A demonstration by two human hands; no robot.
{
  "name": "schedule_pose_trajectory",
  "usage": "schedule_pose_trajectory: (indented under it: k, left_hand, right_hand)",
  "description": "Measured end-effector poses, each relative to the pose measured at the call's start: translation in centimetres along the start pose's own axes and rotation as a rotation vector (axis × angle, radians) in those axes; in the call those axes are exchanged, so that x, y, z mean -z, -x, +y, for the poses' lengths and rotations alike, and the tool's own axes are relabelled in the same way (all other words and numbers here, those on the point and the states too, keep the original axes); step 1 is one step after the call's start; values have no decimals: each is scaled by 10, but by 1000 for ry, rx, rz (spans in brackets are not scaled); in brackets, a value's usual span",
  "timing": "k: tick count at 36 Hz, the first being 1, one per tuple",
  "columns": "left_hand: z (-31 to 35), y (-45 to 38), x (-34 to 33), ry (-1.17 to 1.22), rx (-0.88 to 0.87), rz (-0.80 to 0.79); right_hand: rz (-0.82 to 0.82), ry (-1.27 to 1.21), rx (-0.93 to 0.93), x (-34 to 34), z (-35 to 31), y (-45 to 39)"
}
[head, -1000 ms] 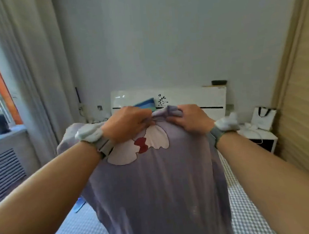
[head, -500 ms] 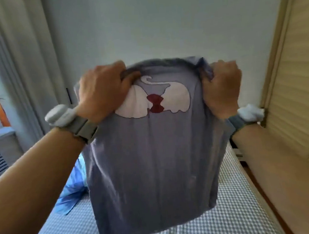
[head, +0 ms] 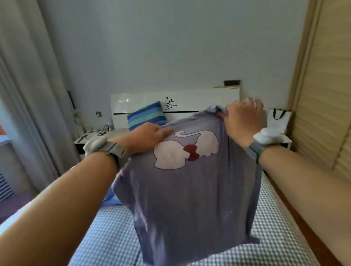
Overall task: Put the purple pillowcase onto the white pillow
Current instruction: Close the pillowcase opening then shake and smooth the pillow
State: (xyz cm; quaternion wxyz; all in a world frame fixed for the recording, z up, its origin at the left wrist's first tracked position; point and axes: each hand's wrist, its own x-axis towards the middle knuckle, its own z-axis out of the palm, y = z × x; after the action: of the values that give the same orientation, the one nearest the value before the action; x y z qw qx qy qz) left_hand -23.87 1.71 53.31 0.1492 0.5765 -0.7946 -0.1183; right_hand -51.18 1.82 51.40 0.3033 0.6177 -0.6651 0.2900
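1. Purple pillowcase (head: 188, 205) held up in the air over the bed (head: 108, 249), hanging from its top edge; lower hem loose above the checked sheet.
2. Left hand (head: 144, 138) grips the pillowcase's upper left corner, fingers curled over the cloth, thumb laid along the top edge.
3. Right hand (head: 243, 120) clutches the upper right corner, fingers bunched round a fold of fabric.
4. White pillow: not visible; whether it sits inside the case cannot be told.
5. Print on the case: two pale shapes with a red bow (head: 191, 152) between them, just below the hands.
6. Both wrists carry a strapped band with a white lump on it.
7. Blue striped cushion (head: 146, 114) leans against the white headboard (head: 188, 99).
8. White bag with black handles (head: 278, 118) on the right nightstand; curtain (head: 16, 93) at left.
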Motion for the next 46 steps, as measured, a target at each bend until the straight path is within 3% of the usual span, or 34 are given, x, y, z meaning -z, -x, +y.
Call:
schedule_pose_trajectory:
  k: [3, 6, 8, 10, 14, 15, 16, 17, 19, 20, 23, 25, 28, 33, 35, 38, 40, 43, 45, 46]
  left_hand:
    - [12, 6, -12, 224, 11, -132]
    - [4, 3, -21, 510, 83, -226]
    - [-12, -6, -28, 477, 126, -158]
    - [-41, -7, -48, 247, 204, 16]
    - [-142, 9, -154, -34, 510, 40]
    - [-181, 28, -197, -124, 606, -78]
    - [-216, 50, -245, -192, 697, -227]
    - [-251, 76, -263, -227, 794, -278]
    - [-312, 117, -322, -243, 922, -377]
    - [-333, 128, -351, -296, 906, -441]
    - [-328, 121, -387, -418, 667, -532]
    - [-308, 99, -419, -345, 511, -590]
    - [-265, 66, -451, -225, 275, -499]
    - [-242, 42, -502, -206, -11, -271]
    - [-273, 40, -516, -242, 53, -258]
    - [-363, 54, -550, -309, 374, -445]
    - [-401, 47, -569, -346, 482, -491]
    - [-390, 23, -582, -321, 557, -458]
    - [-363, 18, -575, -259, 516, -341]
    - [-346, 16, -571, -219, 424, -304]
  right_hand:
    - [54, 96, -36, -9, 13, -7]
    - [103, 38, -61, -25, 7, -17]
    - [100, -132, -25, -44, -6, -31]
    - [21, -347, -7, -68, -20, -33]
    - [-320, -452, -83, -156, -44, 36]
    - [-433, -406, -67, -181, -46, 80]
    - [-589, -332, -76, -206, -38, 142]
    - [-746, -286, -34, -216, -34, 179]
    - [-1209, -124, -111, -241, -9, 290]
    - [-1366, -74, -196, -246, 6, 344]
    - [-1499, 70, -365, -237, 24, 420]
    - [-1482, 96, -414, -247, 7, 436]
    - [-1364, -33, -402, -268, -34, 427]
    - [-913, -246, -83, -313, -105, 414]
    - [-970, -125, -58, -336, -72, 434]
    - [-1169, 218, -273, -374, 11, 498]
    - [-1232, 294, -364, -402, 23, 521]
    - [-1279, 319, -535, -423, -11, 497]
    - [-1167, 287, -668, -422, -34, 478]
    - [-1083, 245, -638, -423, -47, 470]
